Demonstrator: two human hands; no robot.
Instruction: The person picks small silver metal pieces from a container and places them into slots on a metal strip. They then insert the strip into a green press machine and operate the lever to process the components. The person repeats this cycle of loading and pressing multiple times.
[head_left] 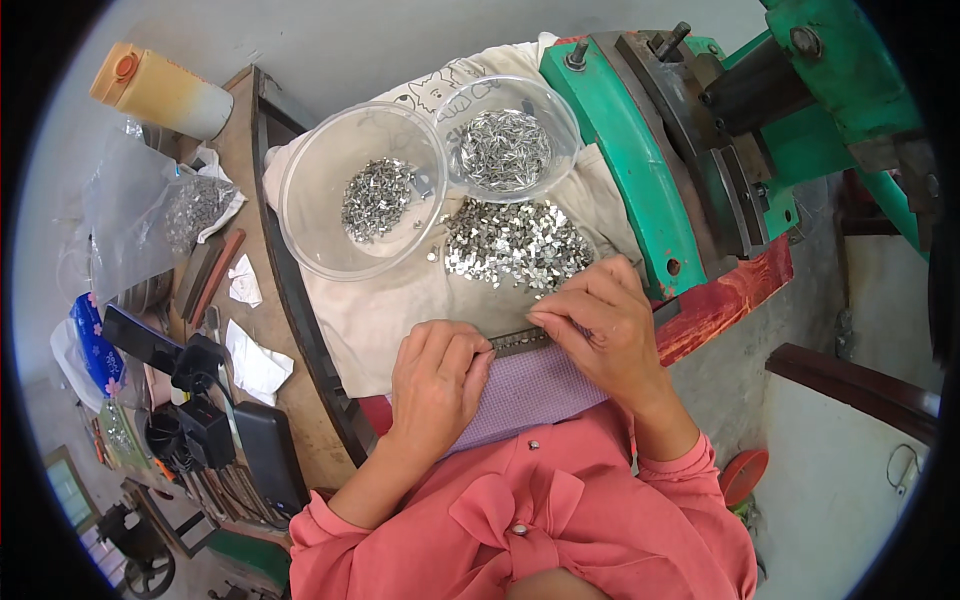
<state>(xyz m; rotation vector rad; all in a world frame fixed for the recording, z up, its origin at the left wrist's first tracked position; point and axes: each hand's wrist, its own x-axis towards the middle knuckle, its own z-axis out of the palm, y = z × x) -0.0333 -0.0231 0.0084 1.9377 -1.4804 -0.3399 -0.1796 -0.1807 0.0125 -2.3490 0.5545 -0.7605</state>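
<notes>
Left hand (pixel 437 375) at lower centre of frame, fingers curled narrow, fingertips pinching the left end of a thin dark metal strip (pixel 520 341). Right hand (pixel 600 325) just right of it, fingers bent close together, thumb and forefinger closed on the same strip from above. Strip lying level across a lilac checked cloth (pixel 530 390) between both hands.

Directly above the hands: loose heap of small shiny metal pieces (pixel 520 243) on a cream cloth (pixel 390 305) covering the surface. Above the heap, two clear plastic bowls, rims overlapping: larger bowl (pixel 310 215) at upper centre-left, smaller bowl (pixel 555 115) at upper centre, each with a pile of similar pieces.

Green press machine (pixel 620 170) at upper right, its red base (pixel 730 295) just beside the right hand.

Far left: plastic bag of metal pieces (pixel 195 205), yellowish bottle with orange cap (pixel 160 90), crumpled white paper (pixel 255 365), black power bank (pixel 272 450).
</notes>
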